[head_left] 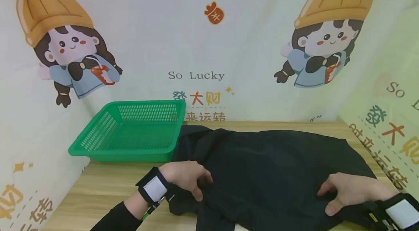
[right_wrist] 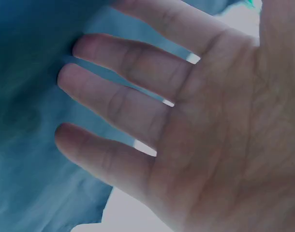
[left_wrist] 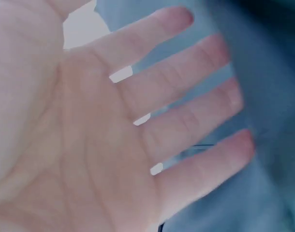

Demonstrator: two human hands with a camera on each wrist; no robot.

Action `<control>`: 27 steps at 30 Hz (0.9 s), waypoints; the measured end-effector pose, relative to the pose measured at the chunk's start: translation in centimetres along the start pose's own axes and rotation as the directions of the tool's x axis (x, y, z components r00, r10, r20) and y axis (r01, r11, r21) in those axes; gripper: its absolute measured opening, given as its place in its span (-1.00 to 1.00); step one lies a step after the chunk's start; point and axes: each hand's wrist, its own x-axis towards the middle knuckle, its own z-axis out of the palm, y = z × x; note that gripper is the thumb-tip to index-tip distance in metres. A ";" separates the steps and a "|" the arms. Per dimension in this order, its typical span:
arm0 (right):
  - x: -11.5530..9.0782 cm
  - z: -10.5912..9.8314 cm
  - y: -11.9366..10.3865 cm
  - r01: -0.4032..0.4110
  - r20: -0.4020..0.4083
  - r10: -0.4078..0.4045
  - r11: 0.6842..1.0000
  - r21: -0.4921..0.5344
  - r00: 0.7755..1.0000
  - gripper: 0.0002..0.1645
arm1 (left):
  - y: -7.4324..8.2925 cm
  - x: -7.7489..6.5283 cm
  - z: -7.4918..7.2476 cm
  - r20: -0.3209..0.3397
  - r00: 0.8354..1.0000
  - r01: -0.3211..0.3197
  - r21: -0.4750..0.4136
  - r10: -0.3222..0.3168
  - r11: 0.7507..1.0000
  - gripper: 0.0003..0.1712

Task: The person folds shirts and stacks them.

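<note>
A dark, black-looking garment (head_left: 268,165) lies spread and wrinkled on the table; its exact kind is not clear. My left hand (head_left: 188,176) is over its left part, palm down. In the left wrist view, the slightly bent, spread fingers (left_wrist: 176,82) reach the cloth (left_wrist: 278,121), which looks bluish there. Over the garment's right part is my right hand (head_left: 347,191), thumb and fingers apart. Its fingertips (right_wrist: 72,77) meet the cloth (right_wrist: 26,135) in the right wrist view, with no fold pinched between them.
A green plastic basket (head_left: 131,156) stands at the back left, beside the garment's left edge. Light wood tabletop (head_left: 111,191) shows at the front left. Printed cloth (head_left: 245,52) hangs behind the table and along its sides.
</note>
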 end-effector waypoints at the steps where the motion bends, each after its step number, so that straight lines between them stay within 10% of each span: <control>1: -0.1 -0.2 -0.6 0.007 -0.032 -0.007 1.000 0.021 0.999 -0.49 | 0.0 0.5 -0.3 -0.020 1.000 -0.007 -0.023 0.006 1.000 -0.44; 6: 0.7 -0.8 -4.5 -0.027 -0.247 0.019 0.999 -0.031 0.969 -0.33 | 0.4 3.4 -1.4 -0.148 0.988 -0.028 0.040 0.034 0.999 -0.31; 15: 5.9 1.8 -4.5 -0.165 -0.225 0.135 0.979 -0.122 0.965 0.26 | 0.8 8.0 2.1 -0.104 0.983 0.177 0.345 -0.150 0.922 0.08; 27: 8.8 -1.7 -2.6 -0.147 -0.388 0.079 0.978 -0.150 0.918 0.13 | 1.5 11.6 1.8 -0.266 0.930 0.310 0.191 -0.255 0.931 0.02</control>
